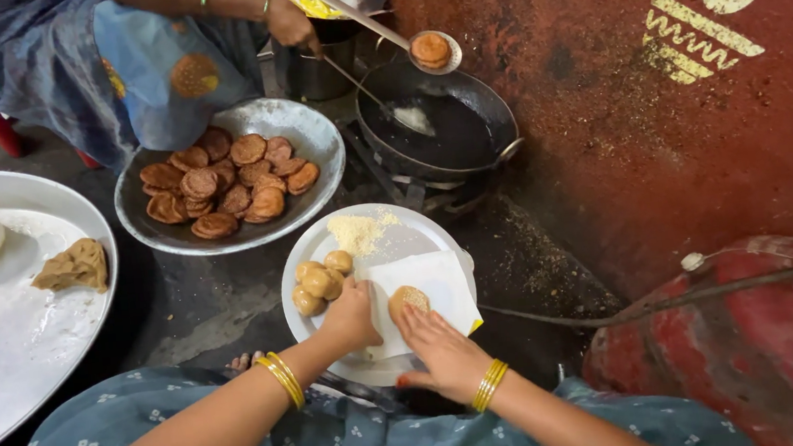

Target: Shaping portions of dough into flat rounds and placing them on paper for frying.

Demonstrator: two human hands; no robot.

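My left hand (349,319) rests on a white plate (321,231), fingers curled beside several small dough balls (318,281). My right hand (438,347) lies flat with its fingertips pressing a round flattened dough disc (409,298) onto a white sheet (441,276) that covers the plate's right half. A heap of pale seeds (356,231) sits at the plate's far side. Both wrists wear gold bangles.
Another person across from me holds a slotted ladle (430,51) with a fried disc over a dark wok of oil (435,119). A steel bowl (312,130) holds several fried brown discs. A big metal tray (4,324) at left carries a dough lump and a cup. A red cylinder (751,335) lies right.
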